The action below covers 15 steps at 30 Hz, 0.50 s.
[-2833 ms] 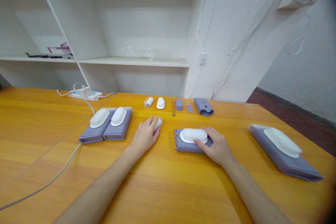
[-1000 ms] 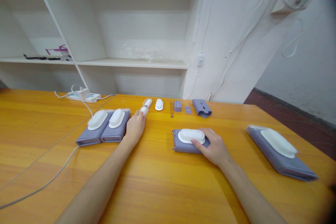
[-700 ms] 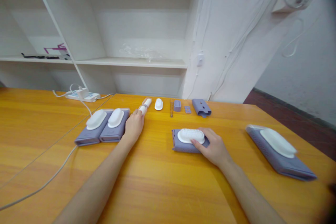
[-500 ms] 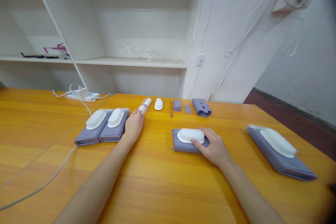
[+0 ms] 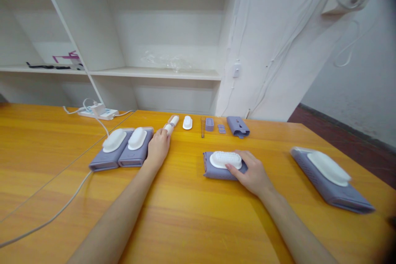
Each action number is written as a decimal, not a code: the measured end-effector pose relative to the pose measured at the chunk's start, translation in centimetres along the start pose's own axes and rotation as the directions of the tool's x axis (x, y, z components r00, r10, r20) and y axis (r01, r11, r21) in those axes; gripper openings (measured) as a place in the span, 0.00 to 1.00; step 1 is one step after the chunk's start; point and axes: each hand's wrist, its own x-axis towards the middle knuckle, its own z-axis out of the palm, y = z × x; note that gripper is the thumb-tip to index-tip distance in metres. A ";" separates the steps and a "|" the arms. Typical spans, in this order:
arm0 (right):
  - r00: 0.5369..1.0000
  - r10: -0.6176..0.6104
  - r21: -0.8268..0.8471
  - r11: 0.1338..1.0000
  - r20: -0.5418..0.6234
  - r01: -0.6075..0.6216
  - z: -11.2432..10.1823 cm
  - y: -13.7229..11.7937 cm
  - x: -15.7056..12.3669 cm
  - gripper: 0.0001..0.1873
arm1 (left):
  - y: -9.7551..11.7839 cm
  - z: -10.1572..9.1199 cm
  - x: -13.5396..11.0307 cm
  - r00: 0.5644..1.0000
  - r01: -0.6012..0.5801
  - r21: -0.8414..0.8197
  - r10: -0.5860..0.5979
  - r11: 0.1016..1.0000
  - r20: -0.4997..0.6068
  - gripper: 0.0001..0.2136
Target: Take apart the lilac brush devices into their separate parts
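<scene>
My right hand (image 5: pixel 253 173) grips the right end of a purple plastic case (image 5: pixel 213 172). The case lies flat on the table, and a white oval piece with a bristly top (image 5: pixel 225 159) sits on it under my thumb. Farther left, my left hand (image 5: pixel 158 145) has its fingers closed round a small white rounded piece (image 5: pixel 168 128), partly hidden by them. A similar white piece (image 5: pixel 175 121) lies just beyond. Close beside that hand stand two purple cases (image 5: pixel 131 159) (image 5: pixel 103 164) with smooth white oval tops.
Along the back lie a white oval part (image 5: pixel 187 123), a coiled spring (image 5: pixel 203 127), a purple tray-like part (image 5: pixel 209 124), small purple pieces (image 5: pixel 222 128) and a purple shell (image 5: pixel 238 127). Another white-topped case (image 5: pixel 332 185) is at right. A power strip (image 5: pixel 100 112) and cables are at left.
The view has shifted very slightly. Both hands keep their places and grips, and the objects on the table have not moved.
</scene>
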 end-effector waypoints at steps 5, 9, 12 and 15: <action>1.000 0.000 -0.011 1.000 0.010 0.000 0.0 0.1 0.0 0.20 | 0.1 -0.1 0.0 1.000 0.007 0.011 -0.007 1.000 -0.004 0.10; 1.000 -0.005 -0.014 1.000 0.000 0.005 0.1 0.1 0.0 0.20 | 0.1 -0.1 -0.1 1.000 0.011 0.014 -0.011 1.000 -0.001 0.10; 1.000 -0.001 -0.015 1.000 0.006 0.001 0.1 0.1 0.0 0.20 | 0.1 -0.1 -0.1 1.000 0.012 0.015 -0.012 1.000 -0.002 0.10; 1.000 0.002 -0.017 1.000 0.003 -0.002 0.1 0.1 0.0 0.21 | 0.1 -0.1 -0.1 1.000 0.016 0.015 -0.016 1.000 -0.005 0.10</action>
